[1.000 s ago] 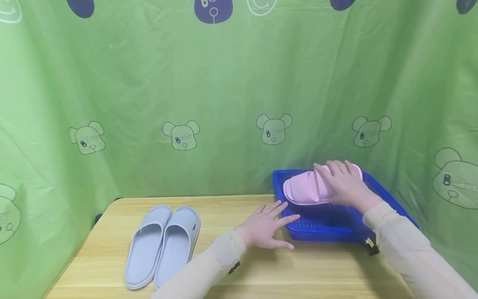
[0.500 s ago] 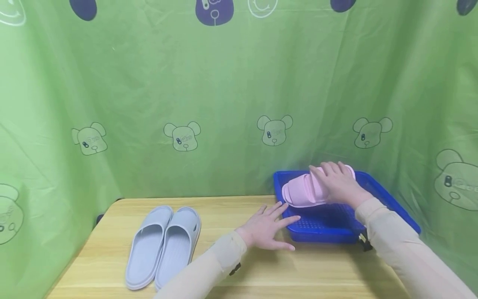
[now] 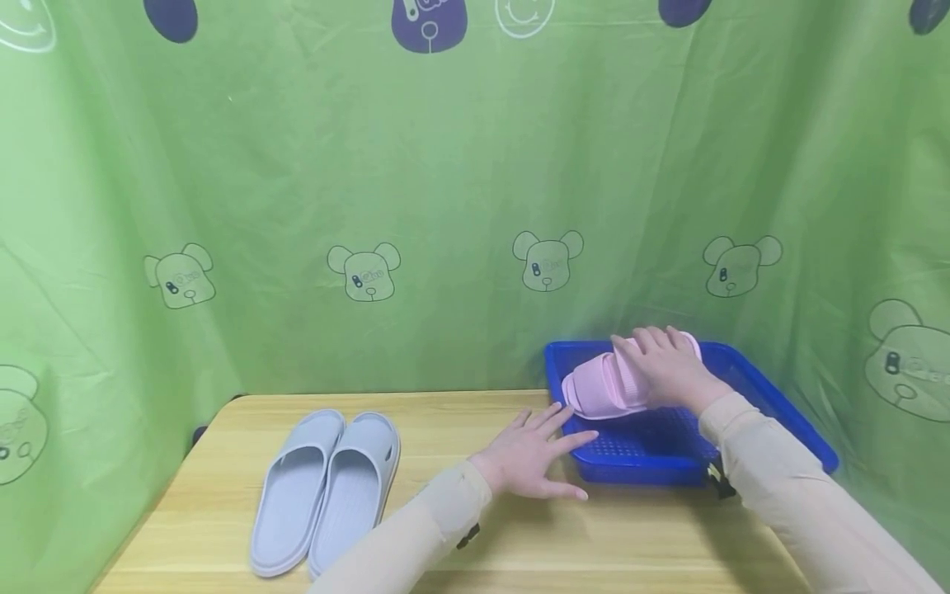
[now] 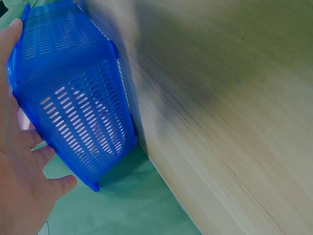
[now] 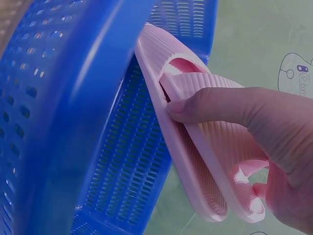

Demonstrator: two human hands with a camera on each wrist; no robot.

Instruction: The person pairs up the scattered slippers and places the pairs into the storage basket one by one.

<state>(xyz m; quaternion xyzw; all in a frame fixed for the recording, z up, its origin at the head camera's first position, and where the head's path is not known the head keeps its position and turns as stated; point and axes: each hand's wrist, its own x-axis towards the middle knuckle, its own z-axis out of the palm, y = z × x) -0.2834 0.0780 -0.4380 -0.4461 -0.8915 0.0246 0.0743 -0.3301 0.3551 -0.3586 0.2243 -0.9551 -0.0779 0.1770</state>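
My right hand (image 3: pixel 671 367) grips a pair of pink slippers (image 3: pixel 597 388) over the blue plastic basket (image 3: pixel 641 472). In the right wrist view the two slippers lie one against the other, toes at opposite ends, with the thumb (image 5: pixel 210 105) pressed across the ribbed upper one. They tilt down toward the basket's left side, tip close by its wall. My left hand (image 3: pixel 534 454) is spread at the basket's left front corner, fingertips right at the rim. From the left wrist it shows beside the basket's slotted wall (image 4: pixel 63 68).
A pair of grey slippers (image 3: pixel 289 503) lies side by side on the left of the wooden table (image 3: pixel 460 421). Green curtain (image 3: pixel 445 165) with bear prints hangs behind and at both sides. The basket stands at the back right, near the curtain.
My right hand has brought the pink slippers a little left and lower in the basket, tilting them more steeply. The left hand stays at the rim, and the grey slippers have not moved.
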